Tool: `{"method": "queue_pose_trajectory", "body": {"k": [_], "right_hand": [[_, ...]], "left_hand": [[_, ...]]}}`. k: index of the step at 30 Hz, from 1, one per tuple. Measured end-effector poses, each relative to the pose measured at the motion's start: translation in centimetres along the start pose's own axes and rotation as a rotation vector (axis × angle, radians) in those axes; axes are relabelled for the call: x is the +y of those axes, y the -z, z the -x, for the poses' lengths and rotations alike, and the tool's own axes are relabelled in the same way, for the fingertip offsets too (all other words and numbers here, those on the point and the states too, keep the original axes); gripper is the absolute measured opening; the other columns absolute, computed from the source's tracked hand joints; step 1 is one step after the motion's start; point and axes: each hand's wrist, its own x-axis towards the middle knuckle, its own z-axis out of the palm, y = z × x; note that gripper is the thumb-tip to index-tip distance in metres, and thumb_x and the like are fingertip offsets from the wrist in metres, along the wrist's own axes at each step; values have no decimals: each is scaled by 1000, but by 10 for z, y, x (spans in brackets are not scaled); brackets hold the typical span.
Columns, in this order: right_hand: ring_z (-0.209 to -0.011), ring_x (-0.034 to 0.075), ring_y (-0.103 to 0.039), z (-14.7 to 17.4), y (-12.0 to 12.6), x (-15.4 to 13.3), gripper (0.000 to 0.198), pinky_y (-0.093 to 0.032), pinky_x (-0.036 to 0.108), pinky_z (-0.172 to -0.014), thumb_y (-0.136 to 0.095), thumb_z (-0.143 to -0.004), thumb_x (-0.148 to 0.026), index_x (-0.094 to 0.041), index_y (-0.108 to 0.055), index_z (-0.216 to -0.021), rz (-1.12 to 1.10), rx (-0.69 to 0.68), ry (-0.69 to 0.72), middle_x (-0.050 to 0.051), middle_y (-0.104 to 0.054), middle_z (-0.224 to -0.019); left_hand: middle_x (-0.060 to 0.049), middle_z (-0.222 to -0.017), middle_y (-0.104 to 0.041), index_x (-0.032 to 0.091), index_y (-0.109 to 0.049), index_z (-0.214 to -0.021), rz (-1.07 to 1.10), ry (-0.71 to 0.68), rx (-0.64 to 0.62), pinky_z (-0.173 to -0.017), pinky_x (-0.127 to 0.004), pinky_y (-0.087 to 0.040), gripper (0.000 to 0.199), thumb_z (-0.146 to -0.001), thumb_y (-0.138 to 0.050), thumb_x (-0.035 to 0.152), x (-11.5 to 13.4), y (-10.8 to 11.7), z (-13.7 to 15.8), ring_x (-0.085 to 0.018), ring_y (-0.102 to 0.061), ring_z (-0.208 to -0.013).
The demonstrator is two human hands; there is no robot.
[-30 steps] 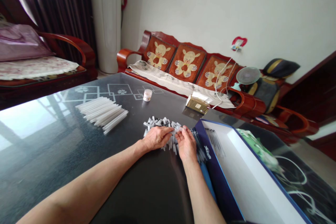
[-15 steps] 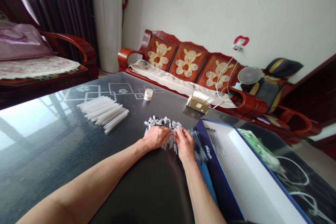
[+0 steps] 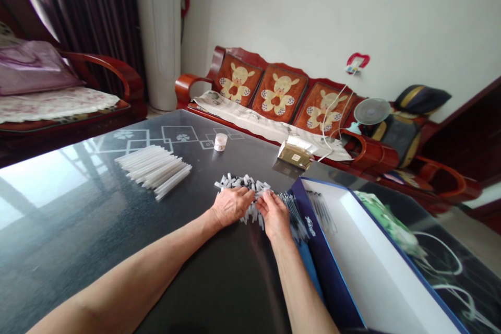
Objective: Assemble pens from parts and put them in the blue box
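Observation:
A heap of short white and black cap-like pieces (image 3: 254, 214) lies on the dark glossy table. My left hand (image 3: 234, 204) rests over the heap's near left side, palm down, its fingers bent and closed. What it holds, if anything, is hidden. At the heap's right side is my right hand (image 3: 275, 214), with thumb and forefinger pinched at a small whitish piece that is hard to make out. The fingertips of both hands are close together. Right of that hand lie thin dark-tipped rods like pen refills (image 3: 294, 214), beside the blue box.
Translucent white tubes (image 3: 152, 169) form a flat row at left. A small white cup (image 3: 221, 142) and a gold tissue box (image 3: 294, 155) stand farther back. The long blue box with white inside (image 3: 364, 250) fills the right, with a green bag (image 3: 387, 219) beyond it.
The hands have drawn slightly apart at the fingertips, and the whitish piece that showed between them is less visible. The rest of the table looks the same.

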Motion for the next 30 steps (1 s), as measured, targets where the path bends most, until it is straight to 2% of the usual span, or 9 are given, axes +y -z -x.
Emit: {"method": "queue_pose_trajectory", "body": {"k": [5, 9, 13, 17, 20, 23, 25, 27, 30], "right_hand": [[-57, 12, -61, -1, 0, 2, 39, -53, 26, -61, -88, -47, -30, -17, -63, -74, 23, 5, -22, -4, -64, -58], [-60, 12, -61, -6, 7, 5, 35, -53, 26, -62, -81, -57, -36, -18, -62, -81, 153, -62, 81, -4, -64, -63], [-68, 15, -63, -6, 10, -8, 28, -53, 29, -65, -65, -75, -36, -20, -65, -98, 655, -156, 399, 2, -68, -81], [-80, 17, -64, 5, -3, -32, 15, -50, 29, -78, -59, -79, -22, -21, -70, -88, 1274, -343, 792, 5, -69, -89], [-80, 17, -63, 13, -10, -53, 15, -48, 27, -78, -57, -80, -18, -20, -71, -86, 1562, -407, 880, 6, -66, -86], [-86, 17, -62, 9, 9, -86, 15, -47, 26, -81, -56, -80, -19, -20, -71, -82, 1633, -336, 917, 7, -65, -93], [-86, 17, -62, -1, 39, -115, 16, -46, 25, -82, -56, -81, -24, -20, -72, -82, 1658, -186, 901, 6, -65, -92], [-84, 17, -63, -16, 78, -142, 19, -46, 25, -79, -56, -80, -27, -20, -72, -88, 1755, 56, 773, 7, -67, -92], [-90, 19, -66, -38, 134, -168, 27, -46, 25, -78, -51, -82, -26, -20, -72, -97, 1936, 328, 321, 7, -72, -96]], "left_hand": [[-5, -77, -61, 16, -59, -89, -18, -16, -13, -58, -26, -40, 22, -95, -38, 18, 0, -1, -1, -17, -58, -71], [-4, -76, -62, 17, -61, -91, 3, -21, 11, -58, -25, -40, 27, -98, -36, 27, -5, 0, -3, -16, -58, -69], [-3, -75, -62, 20, -64, -97, -14, -76, 126, -64, -28, -43, 27, -97, -40, 32, -13, -2, -4, -18, -57, -72], [-5, -76, -63, 19, -66, -104, -23, -85, 266, -70, -31, -45, 29, -97, -41, 33, -17, -9, -2, -18, -56, -72], [-8, -89, -66, 18, -64, -109, 3, -117, 333, -76, -33, -46, 30, -96, -43, 33, -16, -9, -2, -19, -57, -80], [-13, -120, -59, 18, -55, -126, 29, -90, 423, -90, -40, -43, 37, -93, -48, 33, -14, -6, -3, -26, -53, -106], [-14, -130, -53, 17, -50, -130, 45, -42, 473, -95, -43, -41, 40, -92, -49, 29, -15, -5, -4, -29, -48, -115], [-14, -130, -53, 15, -50, -129, 61, -21, 492, -96, -43, -41, 39, -91, -47, 24, -18, -8, -4, -29, -48, -115], [-13, -126, -55, 16, -52, -127, 78, -37, 480, -95, -42, -42, 37, -90, -45, 19, -20, -13, -4, -27, -50, -112]]}}
